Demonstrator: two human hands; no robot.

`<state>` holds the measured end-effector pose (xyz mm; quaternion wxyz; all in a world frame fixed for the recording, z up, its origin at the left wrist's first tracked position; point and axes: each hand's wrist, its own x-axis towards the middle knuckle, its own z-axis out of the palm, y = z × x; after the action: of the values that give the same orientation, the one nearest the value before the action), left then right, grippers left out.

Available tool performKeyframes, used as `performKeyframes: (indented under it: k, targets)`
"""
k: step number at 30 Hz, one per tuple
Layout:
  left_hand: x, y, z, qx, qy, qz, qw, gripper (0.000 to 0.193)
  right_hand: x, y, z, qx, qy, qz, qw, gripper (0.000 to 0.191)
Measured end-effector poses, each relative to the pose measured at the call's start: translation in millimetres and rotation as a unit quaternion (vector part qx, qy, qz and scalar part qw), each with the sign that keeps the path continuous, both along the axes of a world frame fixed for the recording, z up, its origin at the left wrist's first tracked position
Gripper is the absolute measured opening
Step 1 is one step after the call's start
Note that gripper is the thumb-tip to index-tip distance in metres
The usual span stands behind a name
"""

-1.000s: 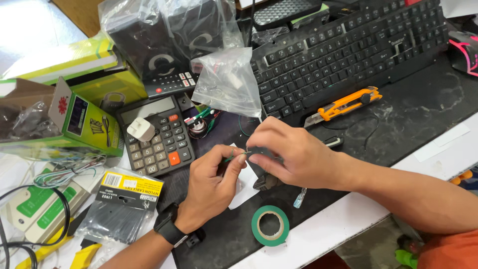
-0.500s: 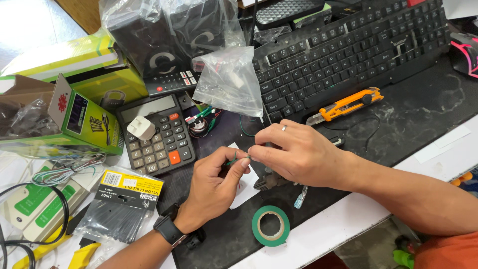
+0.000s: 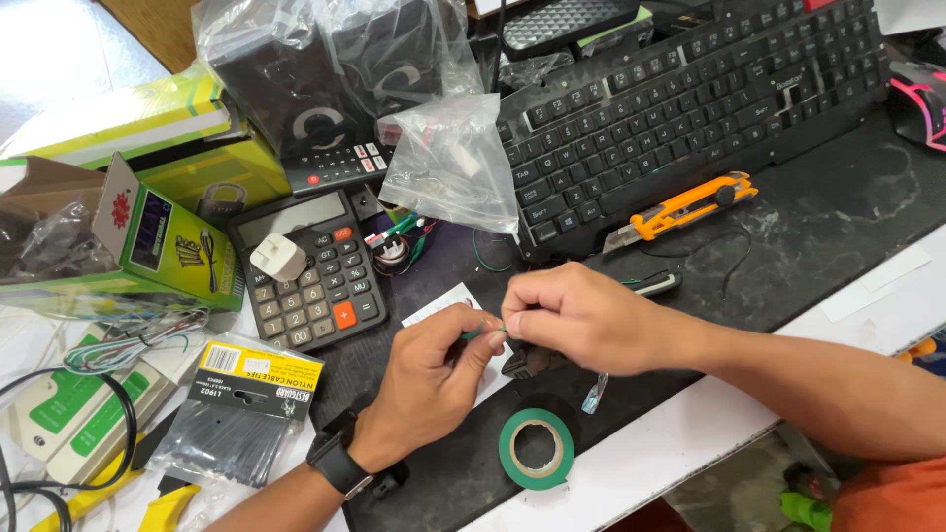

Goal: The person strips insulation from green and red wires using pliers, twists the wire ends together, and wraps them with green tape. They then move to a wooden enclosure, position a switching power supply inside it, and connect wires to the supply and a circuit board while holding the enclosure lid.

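A thin green wire point(image 3: 490, 330) is pinched between the left hand point(image 3: 434, 379) and right hand point(image 3: 572, 317), lying left-right.

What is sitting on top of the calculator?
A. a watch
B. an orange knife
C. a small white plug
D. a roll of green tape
C: a small white plug rests on the calculator keys; the tape and knife lie elsewhere on the black mat.

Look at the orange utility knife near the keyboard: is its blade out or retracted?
Out. The knife lies flat on the black mat, and a short grey blade tip shows past its orange body at the left end.
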<state>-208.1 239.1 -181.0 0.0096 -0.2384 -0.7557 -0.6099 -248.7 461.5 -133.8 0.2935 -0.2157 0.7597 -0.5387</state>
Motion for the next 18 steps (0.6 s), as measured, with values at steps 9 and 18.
performKeyframes:
  k: [9,18]
  targets:
    - [-5.9,-2.2,-6.4,0.027,-0.105,0.024,0.994,0.014,-7.4,6.4,15.8,0.049,0.575,0.106,0.810,0.029]
    - [-3.7,-1.6,-4.5,0.016,-0.056,0.022,0.998,0.011,-6.3,7.8,13.2,0.021,0.616,0.107,0.780,0.026]
